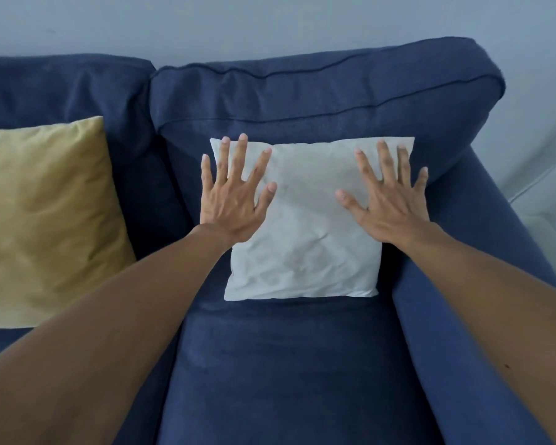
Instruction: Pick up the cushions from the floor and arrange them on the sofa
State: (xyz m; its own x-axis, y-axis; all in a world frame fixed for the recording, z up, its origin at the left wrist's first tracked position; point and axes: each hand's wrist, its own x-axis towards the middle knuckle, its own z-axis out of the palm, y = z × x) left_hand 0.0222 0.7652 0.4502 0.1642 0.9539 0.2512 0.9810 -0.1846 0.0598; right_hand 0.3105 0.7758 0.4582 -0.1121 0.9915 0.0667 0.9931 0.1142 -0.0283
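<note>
Head view: white cushion (pixel 305 226) upright against sofa (pixel 302 364) backrest, right end.
Hands: left hand (pixel 235 200), right hand (pixel 389 200) — flat, splayed, gripping nothing.
Handling: likely light, soft — hold side edges.

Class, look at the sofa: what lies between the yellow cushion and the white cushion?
In the head view, only bare blue sofa lies between the yellow cushion and white cushion; the left hand overlaps the white cushion's near edge.
</note>
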